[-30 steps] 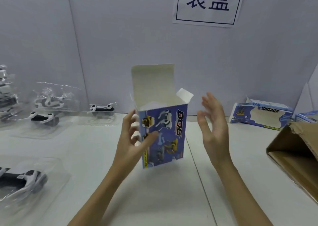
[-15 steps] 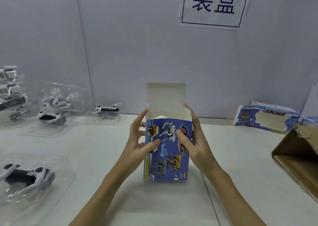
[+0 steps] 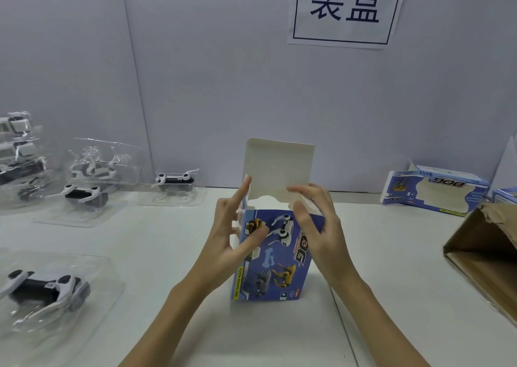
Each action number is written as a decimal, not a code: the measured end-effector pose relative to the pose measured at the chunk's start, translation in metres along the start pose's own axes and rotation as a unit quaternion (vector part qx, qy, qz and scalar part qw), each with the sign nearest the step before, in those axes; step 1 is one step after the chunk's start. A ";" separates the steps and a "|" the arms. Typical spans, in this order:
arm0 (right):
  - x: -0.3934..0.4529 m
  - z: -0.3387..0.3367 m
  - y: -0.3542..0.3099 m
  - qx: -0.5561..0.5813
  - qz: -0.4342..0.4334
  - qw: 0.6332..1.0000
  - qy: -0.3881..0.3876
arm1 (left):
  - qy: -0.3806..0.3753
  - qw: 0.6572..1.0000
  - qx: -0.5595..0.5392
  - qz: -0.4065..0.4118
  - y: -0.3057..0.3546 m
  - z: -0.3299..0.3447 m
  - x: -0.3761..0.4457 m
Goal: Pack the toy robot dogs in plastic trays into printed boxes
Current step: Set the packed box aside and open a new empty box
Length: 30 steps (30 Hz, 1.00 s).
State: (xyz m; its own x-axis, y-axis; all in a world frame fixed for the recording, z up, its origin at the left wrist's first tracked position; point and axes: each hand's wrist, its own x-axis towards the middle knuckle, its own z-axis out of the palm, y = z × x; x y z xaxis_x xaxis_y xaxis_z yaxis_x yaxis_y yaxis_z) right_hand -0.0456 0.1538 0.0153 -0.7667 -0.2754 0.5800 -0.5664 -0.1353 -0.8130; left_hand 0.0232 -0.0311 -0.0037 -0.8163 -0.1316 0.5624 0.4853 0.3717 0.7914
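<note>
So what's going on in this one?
A person is readying a printed box standing upright on the white table. The left hand grips its left side, the right hand its upper right corner, with the top flap standing open. Nothing is packed yet; toy robot dogs in plastic trays wait at left.

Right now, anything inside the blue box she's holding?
Cannot tell. The printed box stands upright on the table, top flap raised, but its front wall and both hands, left hand and right hand, hide the interior.
</note>
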 end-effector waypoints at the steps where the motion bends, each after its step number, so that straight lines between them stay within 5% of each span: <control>1: 0.001 0.000 -0.001 0.012 0.008 1.000 -0.003 | -0.007 1.000 -0.001 0.010 0.000 0.000 0.000; 13: 0.000 -0.002 -0.003 0.084 0.058 0.995 -0.022 | 0.007 0.987 0.060 0.146 -0.001 -0.003 -0.003; 20: 0.008 -0.011 -0.005 0.215 0.062 0.975 0.004 | 0.027 0.997 -0.057 0.052 0.010 0.003 0.002; 24: 0.006 -0.008 -0.008 0.186 0.058 0.981 0.007 | 0.045 0.991 -0.124 0.032 0.013 0.000 0.004; 30: -0.003 -0.006 -0.001 0.119 0.015 0.993 0.017 | 0.008 0.998 -0.021 0.064 0.012 -0.002 0.001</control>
State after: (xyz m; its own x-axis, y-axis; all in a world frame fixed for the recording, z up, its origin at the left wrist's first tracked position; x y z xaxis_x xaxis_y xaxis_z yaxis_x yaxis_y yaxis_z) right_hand -0.0447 0.1608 0.0149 -0.7940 -0.2515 0.5534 -0.4586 -0.3497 -0.8169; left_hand 0.0288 -0.0285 0.0070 -0.7417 -0.0995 0.6633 0.5989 0.3470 0.7217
